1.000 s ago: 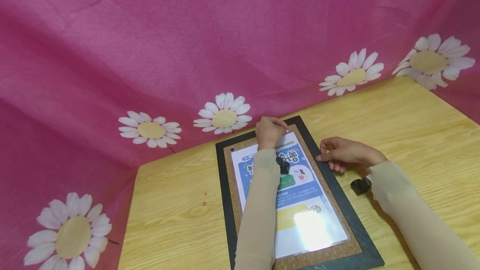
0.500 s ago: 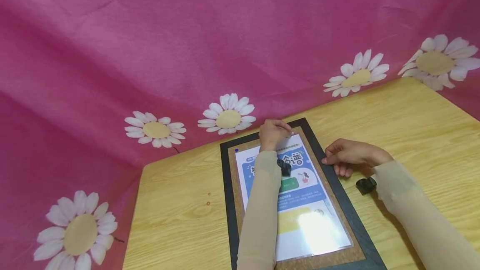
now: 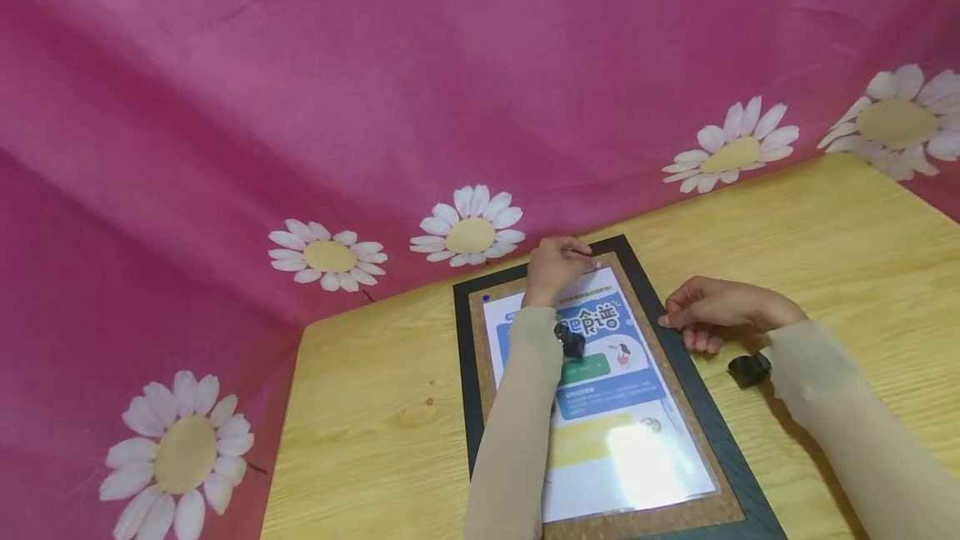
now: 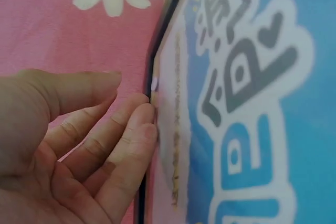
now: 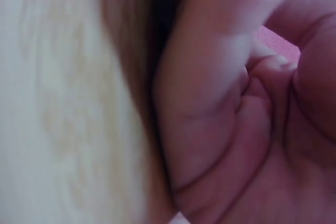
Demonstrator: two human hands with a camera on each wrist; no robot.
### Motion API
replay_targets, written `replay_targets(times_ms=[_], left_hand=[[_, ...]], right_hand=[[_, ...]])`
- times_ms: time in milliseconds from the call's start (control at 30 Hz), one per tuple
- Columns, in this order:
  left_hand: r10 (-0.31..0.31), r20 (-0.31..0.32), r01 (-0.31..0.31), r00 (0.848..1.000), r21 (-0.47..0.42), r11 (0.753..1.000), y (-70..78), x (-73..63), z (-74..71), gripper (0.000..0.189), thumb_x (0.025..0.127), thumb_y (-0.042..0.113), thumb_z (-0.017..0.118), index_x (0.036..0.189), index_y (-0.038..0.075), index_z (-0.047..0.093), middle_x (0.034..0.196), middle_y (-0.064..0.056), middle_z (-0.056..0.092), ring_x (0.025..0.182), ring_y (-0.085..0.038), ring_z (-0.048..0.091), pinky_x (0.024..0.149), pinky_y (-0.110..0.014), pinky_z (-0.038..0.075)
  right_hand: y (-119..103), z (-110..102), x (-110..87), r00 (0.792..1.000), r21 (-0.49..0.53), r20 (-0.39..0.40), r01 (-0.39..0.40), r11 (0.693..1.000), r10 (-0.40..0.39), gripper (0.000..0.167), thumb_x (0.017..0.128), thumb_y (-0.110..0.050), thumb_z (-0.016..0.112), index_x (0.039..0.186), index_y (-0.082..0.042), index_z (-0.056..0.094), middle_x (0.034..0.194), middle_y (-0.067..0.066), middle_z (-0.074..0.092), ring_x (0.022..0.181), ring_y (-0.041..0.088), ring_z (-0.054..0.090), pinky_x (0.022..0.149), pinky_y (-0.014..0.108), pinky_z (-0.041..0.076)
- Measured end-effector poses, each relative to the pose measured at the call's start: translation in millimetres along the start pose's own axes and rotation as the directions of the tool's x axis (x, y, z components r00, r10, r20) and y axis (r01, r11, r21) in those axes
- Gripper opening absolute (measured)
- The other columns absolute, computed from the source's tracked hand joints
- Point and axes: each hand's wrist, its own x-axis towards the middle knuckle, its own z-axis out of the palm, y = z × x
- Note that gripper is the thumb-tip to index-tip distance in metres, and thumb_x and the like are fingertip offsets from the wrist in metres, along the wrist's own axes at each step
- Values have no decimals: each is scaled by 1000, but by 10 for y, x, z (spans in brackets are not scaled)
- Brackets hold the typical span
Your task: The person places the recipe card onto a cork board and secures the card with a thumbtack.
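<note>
Left hand (image 3: 555,269): loose, held nothing, touched board (image 3: 471,373) by pin (image 4: 155,83), 12 o'clock
Right hand (image 3: 712,308): curled, 1 o'clock edge, couldn't tell grip

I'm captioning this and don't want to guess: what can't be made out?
Strip of the poster: head view, covered by the left sleeve.
Its small print: head view, too small.
Black frame, near left corner: head view, cut off by bottom edge.
Pale pin, how deep: left wrist view, too small.
Tabletop grain: right wrist view, blurred.
</note>
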Motion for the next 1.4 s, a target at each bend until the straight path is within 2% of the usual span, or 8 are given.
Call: replay_targets(times_ms=[133, 300, 433, 600, 800, 1033, 1267, 1400], left_hand=[[-5, 11, 6, 1000, -108, 994, 5, -101, -76, 19, 87, 12, 83, 106, 9, 79, 94, -6, 82, 89, -16, 75, 80, -29, 53], [81, 70, -62, 994, -242, 968, 44, -197, -190, 20, 93, 13, 77, 112, 7, 76, 103, -13, 81, 96, -33, 79, 78, -26, 54], [133, 97, -100, 986, -287, 953, 94, -285, -331, 19, 95, 15, 73, 114, 9, 75, 106, -10, 80, 100, -37, 78, 84, -31, 58], [150, 99, -112, 984, -313, 943, 95, -408, -555, 22, 98, 15, 71, 119, 8, 73, 108, -12, 78, 108, -41, 75, 92, -42, 62], [148, 67, -123, 987, -287, 950, -94, -608, -782, 22, 99, 18, 69, 119, 9, 73, 110, -18, 78, 104, -33, 77, 87, -37, 63], [93, 1, -90, 996, -256, 962, -349, -850, -1000, 25, 99, 20, 69, 121, 9, 72, 108, -13, 79, 93, -18, 77, 83, -33, 62], [66, -69, -82, 995, -259, 962, -564, -999, -1203, 22, 99, 14, 68, 120, 8, 72, 112, -16, 78, 98, -27, 78, 88, -44, 63], [37, -93, -61, 995, -265, 962, -688, -1086, -1314, 23, 100, 14, 67, 121, 6, 71, 112, -17, 77, 102, -35, 77, 88, -42, 63]], right_hand=[[-29, 12, 21, 1000, -8, -4, -14, 1000, 14, 29, 106, -21, 58, 80, -7, 57, 66, 0, 66, 53, 7, 59, 54, 22, 53], [-33, 21, 41, 998, -13, -28, -60, 998, 60, 34, 107, -20, 42, 81, -5, 59, 64, 1, 66, 52, 8, 61, 54, 25, 55], [-21, 27, 44, 996, -11, -25, -80, 997, 80, 31, 102, -16, 38, 83, -4, 59, 65, 2, 66, 52, 9, 61, 54, 27, 55], [-19, 17, 25, 996, 1, -34, -80, 997, 80, 28, 100, -15, 40, 81, -5, 59, 65, 2, 66, 52, 9, 60, 54, 26, 55], [-14, 15, 52, 995, -18, -51, -91, 996, 90, 29, 101, -18, 43, 81, -6, 61, 64, 1, 66, 52, 9, 61, 54, 26, 56], [-14, 24, 58, 997, -1, -24, -79, 997, 79, 29, 101, -16, 41, 81, -5, 60, 64, 1, 66, 51, 9, 61, 53, 26, 55], [-26, 13, 35, 997, -25, -22, -81, 996, 80, 29, 101, -16, 39, 84, -5, 60, 66, 1, 67, 53, 9, 62, 55, 26, 56], [-28, 3, 44, 996, -26, -25, -89, 996, 89, 29, 101, -16, 39, 83, -6, 60, 66, 1, 67, 53, 8, 62, 54, 26, 56]])
